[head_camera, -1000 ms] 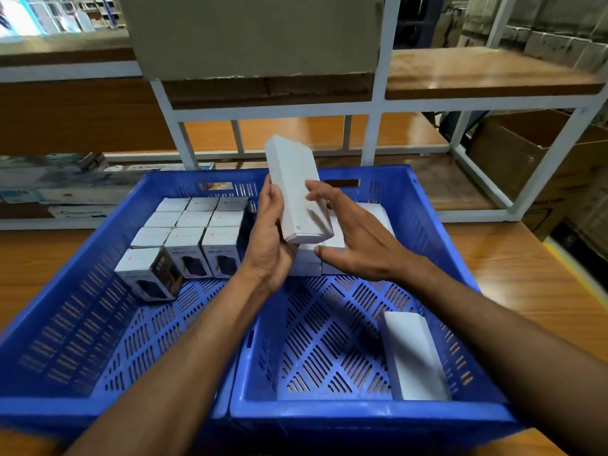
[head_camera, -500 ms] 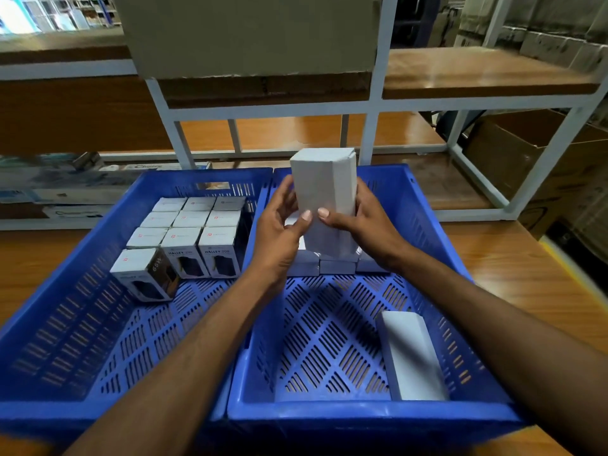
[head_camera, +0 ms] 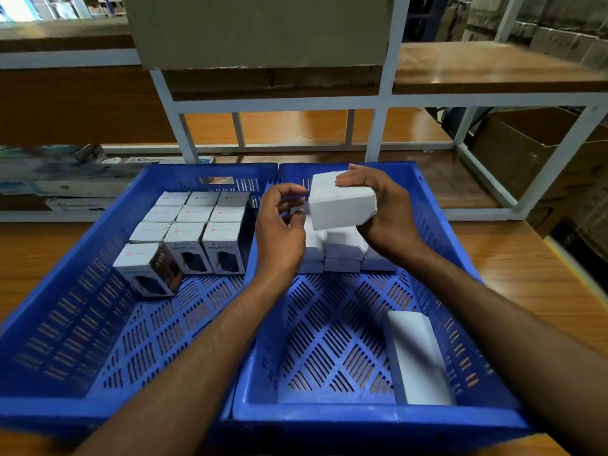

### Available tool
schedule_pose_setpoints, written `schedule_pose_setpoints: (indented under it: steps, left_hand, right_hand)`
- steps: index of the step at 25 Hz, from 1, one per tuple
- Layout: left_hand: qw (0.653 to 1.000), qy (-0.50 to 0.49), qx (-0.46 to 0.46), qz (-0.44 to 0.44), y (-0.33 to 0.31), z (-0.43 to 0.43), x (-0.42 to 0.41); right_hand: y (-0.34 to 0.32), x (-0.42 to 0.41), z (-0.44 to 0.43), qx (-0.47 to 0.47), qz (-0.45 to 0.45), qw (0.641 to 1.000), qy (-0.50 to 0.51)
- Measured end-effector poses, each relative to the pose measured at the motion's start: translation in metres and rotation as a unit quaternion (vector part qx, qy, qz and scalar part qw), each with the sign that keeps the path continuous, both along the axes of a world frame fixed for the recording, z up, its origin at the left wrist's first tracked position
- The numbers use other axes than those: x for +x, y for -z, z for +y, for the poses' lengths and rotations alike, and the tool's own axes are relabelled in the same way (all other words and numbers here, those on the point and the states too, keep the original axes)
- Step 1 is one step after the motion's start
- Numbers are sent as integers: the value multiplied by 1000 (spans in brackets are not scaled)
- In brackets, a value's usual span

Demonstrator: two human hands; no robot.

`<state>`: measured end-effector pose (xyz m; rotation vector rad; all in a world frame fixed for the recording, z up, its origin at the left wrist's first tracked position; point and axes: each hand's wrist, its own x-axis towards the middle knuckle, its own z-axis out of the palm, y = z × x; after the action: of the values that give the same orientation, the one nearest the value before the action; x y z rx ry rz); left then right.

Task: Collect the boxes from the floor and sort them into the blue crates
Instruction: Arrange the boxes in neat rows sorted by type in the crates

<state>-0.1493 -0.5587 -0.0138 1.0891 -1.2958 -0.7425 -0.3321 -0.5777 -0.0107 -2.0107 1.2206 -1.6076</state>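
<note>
- The right blue crate point(head_camera: 362, 419) sits on a wooden tabletop point(head_camera: 533, 278). Its near rim is closest to the camera, and both forearms reach in over that rim.
- A lone white box point(head_camera: 418, 357) lies flat on the slotted floor of the right blue crate, in its near right corner, along the right wall.
- The left blue crate point(head_camera: 59, 324) stands just left of the right blue crate, and their side walls meet.
- Printed boxes point(head_camera: 194, 232) stand upright in tight rows in the far half of the left blue crate, close to the wall it shares with the right blue crate. A 65W box point(head_camera: 148, 268) at the near left corner of that block is turned at an angle to the rows.
- The left hand point(head_camera: 279, 232) hovers above the left wall of the right blue crate. Its fingers are loosely curved, apart from the thumb, and hold nothing. Its fingertips are just beside the held box; I cannot tell whether they touch it.
- The right hand point(head_camera: 391, 222), over the far half of the right blue crate, is clamped on a held white box point(head_camera: 342, 205), with the thumb on top and the palm against its right end. The box is in the air, roughly level.
- A stack of white boxes point(head_camera: 342, 251) sits at the far end of the right blue crate, directly beneath the held white box.
- Beyond the far wall of the right blue crate stands a white metal rack point(head_camera: 378, 103) with wooden shelves.
- An open cardboard carton point(head_camera: 526, 149) sits under the rack, far right of the right blue crate.
- Flat packages point(head_camera: 65, 185) lie far left of it.
</note>
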Motion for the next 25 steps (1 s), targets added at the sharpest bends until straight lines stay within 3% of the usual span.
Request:
schedule_pose_setpoints:
  steps: [2,6,10,13,21,25]
  left_hand:
    - [999,-32,15,31,0,-2,3]
    - [988,-93,59,106,2,-7,8]
    - [980,-98,102,136,4,-8,10]
    - [980,-100,102,138,4,-9,9]
    - [978,-120,97,140,7,-14,11]
    - [980,-117,97,129,7,-14,11]
  right_hand:
    - [-4,1,-1,125,-112,986,-14]
    - [-9,0,-9,312,-306,899,-41]
    - [-10,-1,-14,431,-381,815,-71]
    - [-13,0,-23,469,-413,776,-88]
    - [20,32,-74,510,-200,835,46]
    - [50,43,-101,477,-151,865,45]
